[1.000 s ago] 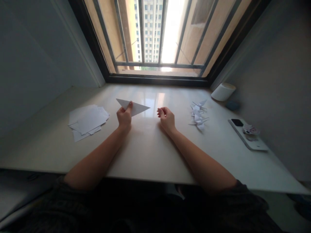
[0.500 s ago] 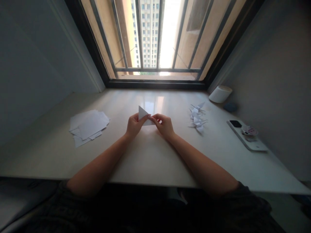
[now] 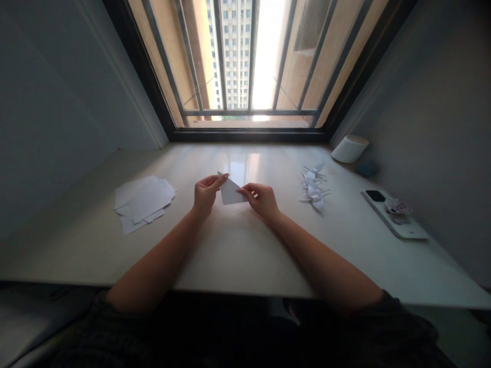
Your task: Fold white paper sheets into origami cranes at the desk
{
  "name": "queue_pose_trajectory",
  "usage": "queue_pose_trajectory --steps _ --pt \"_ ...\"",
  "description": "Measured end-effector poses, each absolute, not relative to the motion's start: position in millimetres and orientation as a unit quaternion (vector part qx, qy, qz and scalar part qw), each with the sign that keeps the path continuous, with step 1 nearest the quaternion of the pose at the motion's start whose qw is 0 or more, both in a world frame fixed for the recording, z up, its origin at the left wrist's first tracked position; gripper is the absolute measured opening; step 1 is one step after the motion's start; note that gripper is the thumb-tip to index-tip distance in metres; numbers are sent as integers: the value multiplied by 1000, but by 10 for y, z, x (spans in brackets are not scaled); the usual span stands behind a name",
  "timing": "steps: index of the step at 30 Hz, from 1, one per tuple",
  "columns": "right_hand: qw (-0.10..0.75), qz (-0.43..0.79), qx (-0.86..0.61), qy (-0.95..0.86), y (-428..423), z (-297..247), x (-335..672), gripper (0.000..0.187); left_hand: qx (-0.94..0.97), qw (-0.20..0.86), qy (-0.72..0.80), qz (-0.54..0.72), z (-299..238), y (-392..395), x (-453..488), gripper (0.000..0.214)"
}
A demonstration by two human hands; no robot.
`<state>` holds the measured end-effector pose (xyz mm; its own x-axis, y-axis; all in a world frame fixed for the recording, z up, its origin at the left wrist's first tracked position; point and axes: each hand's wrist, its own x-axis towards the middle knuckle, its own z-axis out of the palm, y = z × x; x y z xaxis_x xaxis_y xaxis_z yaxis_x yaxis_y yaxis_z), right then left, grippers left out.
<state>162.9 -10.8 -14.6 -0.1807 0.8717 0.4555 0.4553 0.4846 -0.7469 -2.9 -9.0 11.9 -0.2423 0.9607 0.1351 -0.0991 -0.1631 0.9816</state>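
Note:
A small white paper triangle [image 3: 230, 193] is held just above the pale desk [image 3: 238, 245], in the middle. My left hand [image 3: 205, 193] pinches its upper left corner with thumb and fingertips. My right hand [image 3: 262, 198] pinches its right corner, the other fingers curled. Both forearms reach in from the near edge.
A loose stack of white paper sheets [image 3: 142, 202] lies at the left. Several folded paper cranes [image 3: 314, 187] sit at the right. Further right lie a phone [image 3: 395, 220] with a small sticker-like object on it, and a white cylinder [image 3: 350, 148] by the wall. A barred window [image 3: 249, 66] is ahead.
One second ago only my left hand held a wider triangle. The right hand came in and the paper became a smaller triangle held by both hands, now lowered slightly.

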Motion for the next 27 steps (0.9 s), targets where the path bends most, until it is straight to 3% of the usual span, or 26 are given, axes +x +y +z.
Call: queue_pose_trajectory --steps 8,11,16,24,27 --pt "465 234 -471 -712 -92 -193 1665 32 289 390 542 686 162 77 -314 45" --pt "507 287 -475 -659 -56 -231 1657 34 386 383 527 653 117 66 -259 47" --pt "540 333 -459 -622 -26 -256 1628 33 513 467 473 543 -43 -7 -38 47" --pt "538 221 -424 -695 -33 -195 1648 33 500 466 483 547 -145 5 -40 39" --pt "523 141 -407 -736 -46 -197 1645 44 490 449 496 558 -151 18 -57 39"
